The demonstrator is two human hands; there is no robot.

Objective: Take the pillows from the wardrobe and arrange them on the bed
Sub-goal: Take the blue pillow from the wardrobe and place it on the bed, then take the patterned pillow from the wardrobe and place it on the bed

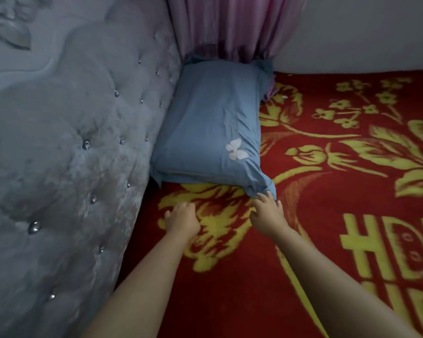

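A blue pillow (210,123) with a white butterfly patch lies flat on the bed (340,186), its long side against the tufted grey headboard (71,142) and its far end under a pink curtain. My right hand (268,211) pinches the pillow's near right corner flap. My left hand (181,219) hovers over the red and yellow blanket just short of the pillow's near edge, fingers loosely curled, holding nothing.
The pink curtain (232,28) hangs down at the bed's far corner, beside a pale wall (364,32). The red blanket with yellow flower patterns covers the bed to the right and toward me.
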